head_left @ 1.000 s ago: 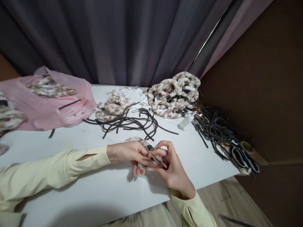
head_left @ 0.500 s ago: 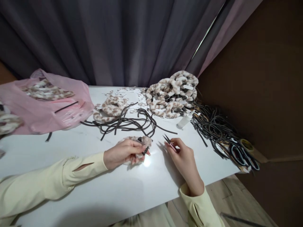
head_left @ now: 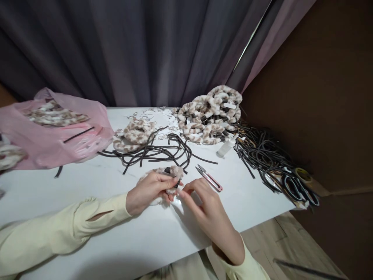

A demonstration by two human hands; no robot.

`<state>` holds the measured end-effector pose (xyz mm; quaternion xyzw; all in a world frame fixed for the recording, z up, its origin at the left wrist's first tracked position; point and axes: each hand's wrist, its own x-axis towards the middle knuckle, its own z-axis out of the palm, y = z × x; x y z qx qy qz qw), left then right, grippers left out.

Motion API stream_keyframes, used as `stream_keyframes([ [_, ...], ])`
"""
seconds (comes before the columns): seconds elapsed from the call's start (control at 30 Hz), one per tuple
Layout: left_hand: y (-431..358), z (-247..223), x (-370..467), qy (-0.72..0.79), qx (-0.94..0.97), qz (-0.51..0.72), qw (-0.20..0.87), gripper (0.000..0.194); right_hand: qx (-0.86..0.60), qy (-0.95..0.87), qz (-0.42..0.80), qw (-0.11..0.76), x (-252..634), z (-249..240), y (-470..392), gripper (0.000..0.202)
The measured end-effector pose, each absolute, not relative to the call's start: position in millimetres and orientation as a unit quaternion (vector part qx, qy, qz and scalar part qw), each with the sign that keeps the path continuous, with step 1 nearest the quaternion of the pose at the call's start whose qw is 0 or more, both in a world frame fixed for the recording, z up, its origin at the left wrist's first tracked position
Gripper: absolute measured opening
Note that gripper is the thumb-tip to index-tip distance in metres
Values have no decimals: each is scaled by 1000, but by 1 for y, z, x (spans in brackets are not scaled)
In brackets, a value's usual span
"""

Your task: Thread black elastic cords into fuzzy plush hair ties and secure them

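Note:
A fluffy brown-and-white spotted ring with black ends is pinched in my left hand, just above the table. My left fingers cover much of it. My right hand is at the ring's right edge, thumb and forefinger tips close together; what lies between them is too small to make out. Pink-handled thread snips lie on the table just beyond my right hand. Black cords lie loosely behind the ring.
Several fluffy rings are heaped at the back right, beside a small clear bottle. A pile of black cords and scissors lie near the right edge. A pink plastic bag holds more fluffy pieces. White tags and metal rings are scattered behind.
My right hand has put the thread snips down on the table and moved left to the fluffy ring. My left hand still holds the ring in nearly the same place.

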<state>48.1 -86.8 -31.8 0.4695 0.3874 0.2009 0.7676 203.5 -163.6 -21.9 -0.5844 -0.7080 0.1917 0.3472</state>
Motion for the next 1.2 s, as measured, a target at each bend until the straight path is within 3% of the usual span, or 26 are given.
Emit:
stream_keyframes([
  [0.2, -88, -33, 50, 398, 524, 208, 723, 39, -565, -732, 198, 325, 200, -30, -161, 20],
  [0.37, -90, -33, 51, 399, 570, 220, 684, 40, -564, -747, 118, 333, 204, -35, -157, 24],
  [0.6, -88, -34, 52, 414, 540, 241, 692, 37, -584, -747, 116, 297, 202, -38, -156, 23],
  [0.7, -83, -37, 51, 422, 508, 248, 708, 34, -598, -718, 141, 327, 226, -32, -150, 17],
  [0.87, -74, -43, 49, 438, 465, 263, 723, 35, -740, -553, 28, 381, 319, -23, -120, 31],
  [0.97, -71, -44, 48, 424, 461, 271, 731, 34, -773, -503, 133, 363, 362, -28, -95, 47],
  [1.03, -70, -45, 48, 419, 463, 274, 732, 34, -749, -476, 223, 404, 372, -35, -80, 53],
  [1.2, -71, -42, 49, 424, 457, 280, 730, 34, -697, -502, 267, 437, 358, -45, -67, 43],
])
